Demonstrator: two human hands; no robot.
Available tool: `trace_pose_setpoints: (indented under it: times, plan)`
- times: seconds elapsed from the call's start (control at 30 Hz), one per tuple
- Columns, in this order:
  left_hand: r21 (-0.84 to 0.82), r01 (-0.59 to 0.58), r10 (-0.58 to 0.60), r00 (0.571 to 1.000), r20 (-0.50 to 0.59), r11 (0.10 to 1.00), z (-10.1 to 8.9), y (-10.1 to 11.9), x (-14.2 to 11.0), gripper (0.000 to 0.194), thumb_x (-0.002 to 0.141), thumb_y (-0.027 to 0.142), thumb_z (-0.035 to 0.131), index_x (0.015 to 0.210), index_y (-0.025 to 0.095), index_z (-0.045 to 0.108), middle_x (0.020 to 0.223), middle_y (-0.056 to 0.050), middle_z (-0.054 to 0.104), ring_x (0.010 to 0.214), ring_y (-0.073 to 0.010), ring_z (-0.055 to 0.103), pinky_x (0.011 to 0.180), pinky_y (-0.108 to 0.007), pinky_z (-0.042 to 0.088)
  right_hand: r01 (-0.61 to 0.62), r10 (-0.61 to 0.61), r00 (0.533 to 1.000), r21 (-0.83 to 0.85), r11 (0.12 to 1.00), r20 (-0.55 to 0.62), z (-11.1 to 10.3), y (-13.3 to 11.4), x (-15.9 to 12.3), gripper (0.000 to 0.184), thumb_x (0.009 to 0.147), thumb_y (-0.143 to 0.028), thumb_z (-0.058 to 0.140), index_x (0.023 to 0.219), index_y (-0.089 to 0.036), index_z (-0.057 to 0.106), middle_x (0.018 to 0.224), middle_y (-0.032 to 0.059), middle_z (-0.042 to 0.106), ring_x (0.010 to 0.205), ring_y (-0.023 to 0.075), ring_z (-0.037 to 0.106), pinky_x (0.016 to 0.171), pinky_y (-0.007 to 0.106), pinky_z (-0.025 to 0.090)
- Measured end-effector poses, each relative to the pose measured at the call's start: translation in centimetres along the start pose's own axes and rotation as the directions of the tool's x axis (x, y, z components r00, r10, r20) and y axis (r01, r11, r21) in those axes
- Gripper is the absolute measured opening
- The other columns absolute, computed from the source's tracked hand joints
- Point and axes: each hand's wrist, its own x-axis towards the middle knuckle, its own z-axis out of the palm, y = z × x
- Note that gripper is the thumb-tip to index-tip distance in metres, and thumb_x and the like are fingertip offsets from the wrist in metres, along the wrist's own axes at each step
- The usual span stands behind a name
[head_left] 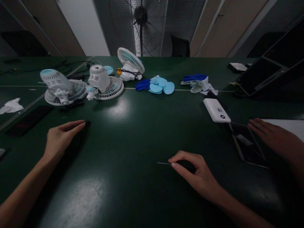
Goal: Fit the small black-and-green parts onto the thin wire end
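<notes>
My left hand (62, 136) is closed in a pinch low over the green table (123, 139), on the left. A tiny green tip and something dark show at its fingertips, too small to name. My right hand (196, 171), nearer the front, pinches a thin metal rod (163, 163) between thumb and forefinger. The rod points left, roughly level with the tabletop, and its other end is hidden in the fingers. Beyond my left hand lie a white fan (63, 88) and a second fan (101, 82), both face down on their grilles.
Another person's hand (273, 133) rests at the right beside a phone (247, 142) and a white power bank (216, 110). Farther back are a third fan (130, 65), light-blue fan blades (161, 85) and gloves (196, 81). A dark slab (28, 120) lies far left.
</notes>
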Motion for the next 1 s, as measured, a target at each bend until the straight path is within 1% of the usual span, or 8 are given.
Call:
trace_pose_setpoints:
  times: [0.17, 0.33, 0.47, 0.57, 0.77, 0.87, 0.93, 1.0]
  plan:
    - [0.057, -0.03, 0.032, 0.999, -0.038, 0.998, 0.2, 0.6, -0.4, 0.058, 0.079, 0.057, 0.074, 0.124, 0.02, 0.077, 0.114, -0.009, 0.08, 0.098, -0.0286, 0.073, 0.08, -0.033, 0.055, 0.0, 0.0, 1.0, 0.009, 1.0, -0.008, 0.0, -0.2, 0.0, 0.012, 0.099, -0.029, 0.067, 0.099, -0.024, 0.078, 0.092, 0.0031, 0.08, 0.087, 0.0218, 0.076, 0.078, 0.033, 0.056]
    - [0.145, -0.176, 0.188, 0.979, -0.073, 0.974, 0.6, 0.8, -1.1, 0.051, 0.085, 0.054, 0.065, 0.123, 0.021, 0.078, 0.128, -0.007, 0.075, 0.109, -0.0291, 0.07, 0.102, -0.037, 0.051, -0.004, 0.004, 1.0, 0.01, 1.0, -0.013, 0.1, -0.2, -0.1, 0.011, 0.098, -0.026, 0.067, 0.099, -0.025, 0.078, 0.092, 0.0024, 0.08, 0.087, 0.0217, 0.076, 0.078, 0.033, 0.057]
    - [0.196, -0.247, 0.27, 0.957, -0.102, 0.949, 1.0, 1.0, -1.4, 0.048, 0.087, 0.05, 0.06, 0.119, 0.018, 0.079, 0.127, -0.009, 0.075, 0.117, -0.0302, 0.068, 0.112, -0.038, 0.045, -0.001, 0.001, 1.0, 0.009, 1.0, -0.01, 0.1, -0.2, -0.1, 0.011, 0.098, -0.026, 0.067, 0.098, -0.025, 0.078, 0.091, 0.0022, 0.08, 0.087, 0.0219, 0.076, 0.078, 0.034, 0.056]
    - [0.185, -0.219, 0.241, 0.965, -0.107, 0.958, 0.9, 1.2, -1.4, 0.047, 0.086, 0.05, 0.062, 0.117, 0.02, 0.08, 0.126, -0.007, 0.075, 0.118, -0.0307, 0.068, 0.112, -0.039, 0.046, -0.001, 0.001, 1.0, 0.03, 1.0, 0.004, 0.1, -0.2, 0.0, 0.011, 0.099, -0.027, 0.067, 0.099, -0.024, 0.078, 0.09, 0.002, 0.079, 0.085, 0.0212, 0.076, 0.077, 0.034, 0.056]
    - [0.06, -0.021, 0.026, 0.997, -0.069, 0.998, -0.1, 1.2, -0.8, 0.052, 0.078, 0.052, 0.074, 0.119, 0.021, 0.079, 0.117, -0.008, 0.079, 0.113, -0.0331, 0.071, 0.103, -0.043, 0.053, -0.011, 0.012, 1.0, 0.028, 1.0, -0.006, 0.1, -0.3, -0.1, 0.011, 0.098, -0.026, 0.067, 0.098, -0.025, 0.078, 0.091, 0.002, 0.079, 0.087, 0.0214, 0.076, 0.078, 0.034, 0.056]
    - [-0.012, 0.024, -0.024, 0.999, -0.025, 1.0, -0.2, 1.5, -0.7, 0.053, 0.075, 0.051, 0.078, 0.117, 0.019, 0.08, 0.117, -0.009, 0.08, 0.114, -0.0327, 0.071, 0.102, -0.042, 0.054, -0.016, 0.017, 1.0, 0.024, 1.0, -0.009, 0.1, -0.2, 0.0, 0.011, 0.098, -0.026, 0.067, 0.099, -0.025, 0.078, 0.092, 0.0018, 0.079, 0.088, 0.0214, 0.076, 0.08, 0.035, 0.055]
    - [-0.053, 0.026, -0.024, 0.999, 0.049, 0.998, 0.3, 2.2, -1.4, 0.053, 0.071, 0.052, 0.08, 0.112, 0.019, 0.081, 0.116, -0.01, 0.08, 0.113, -0.0323, 0.072, 0.1, -0.041, 0.055, -0.019, 0.019, 1.0, 0.022, 1.0, -0.01, 0.1, -0.2, 0.0, 0.011, 0.099, -0.027, 0.067, 0.099, -0.025, 0.078, 0.093, 0.0018, 0.079, 0.088, 0.0215, 0.076, 0.08, 0.035, 0.055]
    - [-0.101, -0.016, 0.035, 0.981, 0.192, 0.995, 1.4, 3.6, -3.1, 0.048, 0.069, 0.053, 0.081, 0.106, 0.022, 0.083, 0.117, -0.009, 0.079, 0.111, -0.0321, 0.072, 0.098, -0.041, 0.056, -0.018, 0.018, 1.0, 0.016, 1.0, -0.014, 0.2, -0.2, 0.0, 0.011, 0.099, -0.026, 0.067, 0.099, -0.025, 0.078, 0.093, 0.0016, 0.079, 0.089, 0.0214, 0.075, 0.081, 0.035, 0.054]
